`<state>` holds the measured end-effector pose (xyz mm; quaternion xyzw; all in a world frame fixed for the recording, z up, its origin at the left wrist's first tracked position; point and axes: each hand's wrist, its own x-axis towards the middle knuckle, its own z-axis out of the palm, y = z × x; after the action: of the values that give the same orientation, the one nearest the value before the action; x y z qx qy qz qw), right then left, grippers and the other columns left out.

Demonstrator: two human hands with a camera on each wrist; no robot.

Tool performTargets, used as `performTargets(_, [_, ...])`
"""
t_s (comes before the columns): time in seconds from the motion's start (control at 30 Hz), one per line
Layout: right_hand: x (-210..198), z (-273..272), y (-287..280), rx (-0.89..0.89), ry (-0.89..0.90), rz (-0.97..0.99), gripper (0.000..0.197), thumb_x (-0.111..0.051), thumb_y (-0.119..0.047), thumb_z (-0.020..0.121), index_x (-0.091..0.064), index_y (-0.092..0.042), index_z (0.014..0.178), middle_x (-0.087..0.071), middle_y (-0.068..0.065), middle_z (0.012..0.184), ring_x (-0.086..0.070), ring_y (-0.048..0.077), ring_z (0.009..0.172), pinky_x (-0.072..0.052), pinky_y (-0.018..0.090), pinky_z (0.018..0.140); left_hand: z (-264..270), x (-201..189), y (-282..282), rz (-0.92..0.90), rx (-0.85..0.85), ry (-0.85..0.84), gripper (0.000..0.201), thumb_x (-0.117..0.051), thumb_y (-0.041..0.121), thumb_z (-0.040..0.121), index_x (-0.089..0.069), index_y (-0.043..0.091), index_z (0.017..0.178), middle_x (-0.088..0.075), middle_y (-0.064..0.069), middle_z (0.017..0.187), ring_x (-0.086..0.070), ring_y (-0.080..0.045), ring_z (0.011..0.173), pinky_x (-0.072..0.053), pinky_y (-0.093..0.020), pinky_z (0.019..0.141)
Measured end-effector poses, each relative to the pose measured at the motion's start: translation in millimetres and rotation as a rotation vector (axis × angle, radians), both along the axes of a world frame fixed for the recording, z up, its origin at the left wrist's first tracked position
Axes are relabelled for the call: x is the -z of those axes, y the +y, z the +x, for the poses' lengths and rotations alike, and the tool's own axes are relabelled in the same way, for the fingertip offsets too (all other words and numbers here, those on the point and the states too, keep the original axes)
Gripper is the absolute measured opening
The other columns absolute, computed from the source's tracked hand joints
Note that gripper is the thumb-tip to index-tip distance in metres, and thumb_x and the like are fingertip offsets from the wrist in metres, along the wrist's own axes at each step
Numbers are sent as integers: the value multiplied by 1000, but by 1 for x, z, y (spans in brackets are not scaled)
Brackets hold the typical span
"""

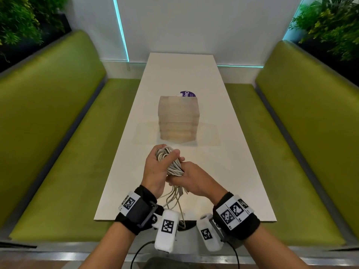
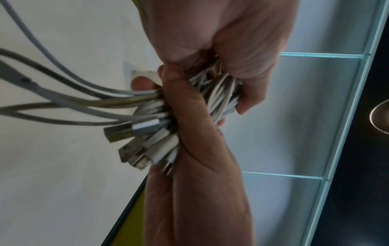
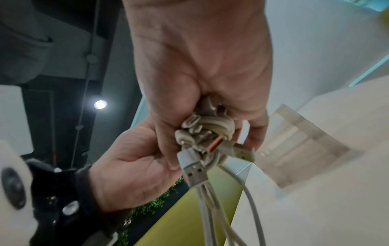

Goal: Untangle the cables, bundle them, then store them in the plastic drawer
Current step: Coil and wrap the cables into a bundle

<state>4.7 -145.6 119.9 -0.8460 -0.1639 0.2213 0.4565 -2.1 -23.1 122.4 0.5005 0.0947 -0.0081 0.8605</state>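
A coil of white and grey cables (image 1: 173, 164) is held over the near part of the white table (image 1: 223, 171). My left hand (image 1: 155, 167) grips the upper part of the coil, thumb across the strands. My right hand (image 1: 194, 180) grips the lower part, where loose ends (image 1: 174, 199) hang toward the table edge. In the left wrist view, the cables (image 2: 221, 98) pass through both fists, with USB plugs (image 2: 126, 133) sticking out. The right wrist view shows my right hand (image 3: 200, 74) closed round the cables (image 3: 207, 129). The translucent plastic drawer unit (image 1: 178, 117) stands mid-table, its drawers pushed in.
A purple round item (image 1: 187, 93) lies right behind the drawer unit. Green bench seats (image 1: 64, 152) run along both sides of the narrow table. A white wall closes the far end, with plants (image 1: 330, 24) above the bench backs.
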Motion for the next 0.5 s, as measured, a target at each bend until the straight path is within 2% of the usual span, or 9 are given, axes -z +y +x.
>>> performTargets(0.07, [-2,-1,-3,-20,27,84,13,-63,-23,87,-62,-11,83,-58,-1,66,-52,12,60,-40,23,56,0,-4,0,-7,30,-13,23,-65,-1,83,-50,11,95,-61,-8,71,-66,-24,65,-56,-32,57])
performTargets(0.13, [-4,-2,-5,-50,34,140,12,-62,-20,88,-64,-8,89,-61,2,74,-55,11,64,-42,23,58,0,-6,0,7,54,-31,22,-65,0,83,-50,10,95,-62,-9,70,-65,-24,63,-56,-32,56])
performTargets(0.2, [-2,-4,-5,-69,53,199,11,-61,-19,89,-65,-11,83,-66,3,75,-58,16,66,-45,28,60,-1,-8,1,30,74,-40,21,-65,1,83,-50,10,95,-61,-10,68,-65,-24,62,-56,-32,55])
performTargets(0.27, [2,-6,-4,-54,48,227,18,-60,-22,90,-63,-14,74,-64,0,68,-57,20,62,-44,28,55,-1,-9,0,42,84,-53,21,-66,3,83,-50,11,94,-61,-11,68,-65,-24,63,-56,-32,55])
performTargets(0.37, [6,-6,-3,-10,-20,220,27,-56,-32,87,-57,-25,61,-59,-7,58,-55,14,56,-45,27,52,-2,-7,-2,73,82,-92,25,-70,6,80,-50,11,95,-61,-13,76,-67,-26,72,-56,-33,57])
performTargets(0.43, [7,-5,-4,27,-51,221,29,-56,-36,89,-54,-31,61,-58,-7,57,-54,9,53,-45,26,52,-3,-3,0,100,106,-159,45,-78,15,73,-49,12,107,-65,-15,89,-68,-28,86,-57,-36,65])
performTargets(0.5, [5,-5,-7,78,-53,266,29,-56,-42,89,-56,-30,64,-58,-6,58,-53,9,53,-44,25,52,-3,11,7,184,190,-170,84,-86,26,61,-38,22,130,-65,-12,111,-65,-23,102,-57,-39,78])
